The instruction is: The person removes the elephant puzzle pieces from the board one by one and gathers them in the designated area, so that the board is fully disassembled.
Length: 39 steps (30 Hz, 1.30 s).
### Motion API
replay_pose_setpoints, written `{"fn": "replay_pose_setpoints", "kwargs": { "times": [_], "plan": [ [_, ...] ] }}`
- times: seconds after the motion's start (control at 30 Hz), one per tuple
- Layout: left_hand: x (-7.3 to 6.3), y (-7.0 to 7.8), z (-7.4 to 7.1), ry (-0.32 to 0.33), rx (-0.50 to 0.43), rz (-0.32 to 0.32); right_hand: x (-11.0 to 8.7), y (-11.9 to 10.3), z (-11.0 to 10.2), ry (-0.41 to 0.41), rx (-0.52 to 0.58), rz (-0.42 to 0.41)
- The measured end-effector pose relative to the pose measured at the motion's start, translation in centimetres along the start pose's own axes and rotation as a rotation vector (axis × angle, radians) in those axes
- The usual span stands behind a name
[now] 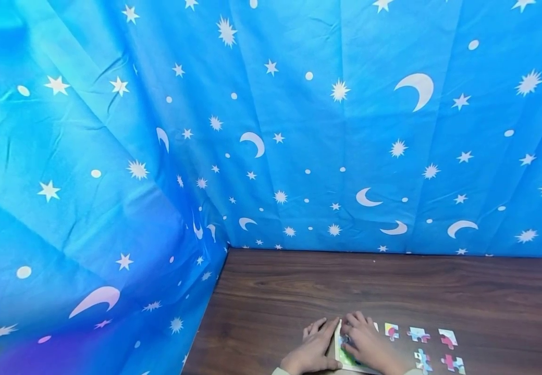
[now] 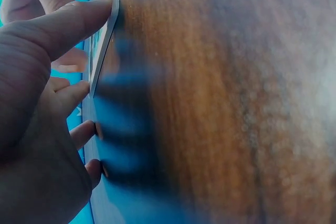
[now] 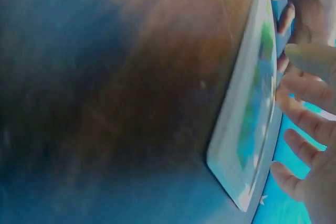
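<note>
2 hands, 1 board, 1 table, 5 loose puzzle pieces (in plain sight).

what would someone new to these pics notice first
Probably the bright blue cloth with white stars and moons, filling most of the head view behind and left of the table. Next, low in that view, the left hand and right hand at a pale-edged puzzle board. Loose jigsaw pieces lie to its right.

From here, the board at the left hand and right hand looks smooth-rimmed; beneath, the wood-grained tabletop shines, glossy and reflective; beyond them hangs creased, fold-marked cloth.
</note>
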<state>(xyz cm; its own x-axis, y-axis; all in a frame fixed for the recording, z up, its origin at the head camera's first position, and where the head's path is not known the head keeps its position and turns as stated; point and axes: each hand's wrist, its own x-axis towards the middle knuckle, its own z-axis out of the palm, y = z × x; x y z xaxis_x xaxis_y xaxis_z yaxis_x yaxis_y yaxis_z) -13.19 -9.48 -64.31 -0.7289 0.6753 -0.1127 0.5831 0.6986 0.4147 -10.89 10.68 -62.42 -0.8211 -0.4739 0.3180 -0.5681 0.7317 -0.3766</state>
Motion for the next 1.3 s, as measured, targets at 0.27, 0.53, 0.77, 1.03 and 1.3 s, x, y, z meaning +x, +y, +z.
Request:
{"fn": "replay_pose_setpoints", "kwargs": {
  "times": [0.27,0.53,0.77,1.03,1.3],
  "plan": [
    [-0.1,0.3,0.2,-0.006,-0.015,-0.026,0.1,-0.8,0.8,-0.048,0.01,0.078],
    [-0.2,0.6,0.4,-0.018,-0.023,-0.064,-0.2,-1.2,1.1,-0.017,0.002,0.122],
    [-0.4,0.5,0.4,0.014,0.014,-0.053,-0.3,-1.1,1.4,0.056,-0.03,0.081],
    [-0.2,0.4,0.2,0.02,-0.005,-0.025,-0.2,-0.6,0.8,0.01,-0.023,0.112],
    [0.3,0.1,-0.3,0.007,-0.038,-0.033,0.4,0.0,0.2,-0.069,-0.012,0.238]
  ]
}}
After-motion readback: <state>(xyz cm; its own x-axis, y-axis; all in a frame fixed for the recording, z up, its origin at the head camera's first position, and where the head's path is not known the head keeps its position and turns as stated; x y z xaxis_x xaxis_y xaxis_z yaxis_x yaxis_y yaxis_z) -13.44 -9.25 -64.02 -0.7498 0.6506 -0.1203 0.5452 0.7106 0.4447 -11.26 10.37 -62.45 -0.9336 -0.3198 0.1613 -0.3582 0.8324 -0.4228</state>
